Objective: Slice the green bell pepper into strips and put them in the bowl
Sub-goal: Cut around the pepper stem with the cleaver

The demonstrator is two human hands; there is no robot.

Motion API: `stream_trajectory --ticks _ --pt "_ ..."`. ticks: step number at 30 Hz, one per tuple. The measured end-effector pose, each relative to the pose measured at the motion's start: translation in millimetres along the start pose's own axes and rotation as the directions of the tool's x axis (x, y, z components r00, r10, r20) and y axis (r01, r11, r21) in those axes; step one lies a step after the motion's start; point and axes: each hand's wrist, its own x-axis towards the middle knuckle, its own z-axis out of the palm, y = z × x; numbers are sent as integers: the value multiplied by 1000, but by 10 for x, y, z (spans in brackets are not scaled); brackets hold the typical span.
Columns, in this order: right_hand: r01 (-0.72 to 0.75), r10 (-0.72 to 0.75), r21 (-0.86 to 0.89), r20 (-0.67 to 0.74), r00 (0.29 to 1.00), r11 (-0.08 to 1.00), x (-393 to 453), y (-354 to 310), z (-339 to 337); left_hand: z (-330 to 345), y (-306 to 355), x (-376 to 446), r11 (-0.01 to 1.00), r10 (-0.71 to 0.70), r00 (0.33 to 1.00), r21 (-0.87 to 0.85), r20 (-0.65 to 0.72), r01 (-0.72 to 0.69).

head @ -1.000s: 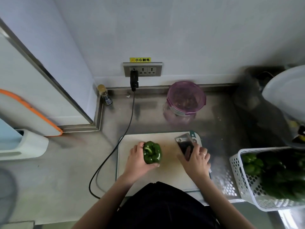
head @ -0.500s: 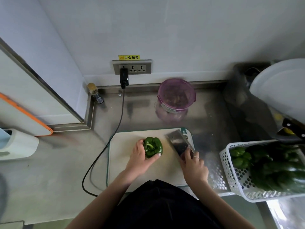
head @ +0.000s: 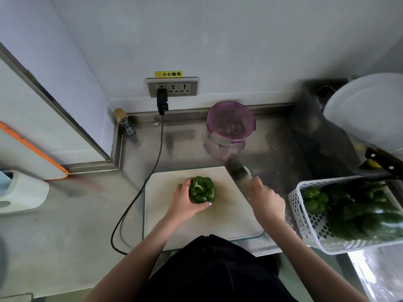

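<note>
A whole green bell pepper point(head: 202, 189) stands stem-up on the white cutting board point(head: 165, 214). My left hand point(head: 185, 201) grips it from the left and below, fingers curled round its side. My right hand point(head: 265, 200) holds the handle of a cleaver point(head: 237, 171), whose motion-blurred blade is raised over the board's far right corner, to the right of the pepper. A clear bowl with a purple rim point(head: 230, 124) stands on the steel counter behind the board.
A white perforated basket point(head: 305, 223) with several more green peppers sits at the right. A black cable point(head: 135, 199) runs from the wall socket point(head: 172, 87) down the board's left side. A small corked bottle point(head: 125, 122) stands in the back corner. A dark rack with a white lid point(head: 368, 110) is far right.
My right hand has lifted the cleaver off the board and swung its blade up and away. My left hand has stayed on the pepper.
</note>
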Motion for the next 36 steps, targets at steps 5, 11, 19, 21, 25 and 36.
stream_trajectory --ticks 5,11,19,21,25,36 --pt "-6 4 410 4 1000 912 -40 -3 -326 -44 13 -55 996 86 993 29 -82 -84" --pt "61 -196 445 265 944 893 -229 -168 -635 -167 -55 -84 999 9 993 -38 -117 -13" --pt "260 -272 77 272 923 962 -273 -335 -563 -246 5 -111 997 73 996 17 -54 -72" --pt "270 -277 66 292 915 961 -270 -352 -549 -249 8 -122 996 84 995 20 -53 -83" --pt "277 -277 46 308 910 960 -281 -389 -540 -238 37 -128 994 98 993 49 -63 -95" --pt "335 -307 -27 338 890 942 -310 -613 -618 -218 69 -111 990 58 988 136 -141 -39"
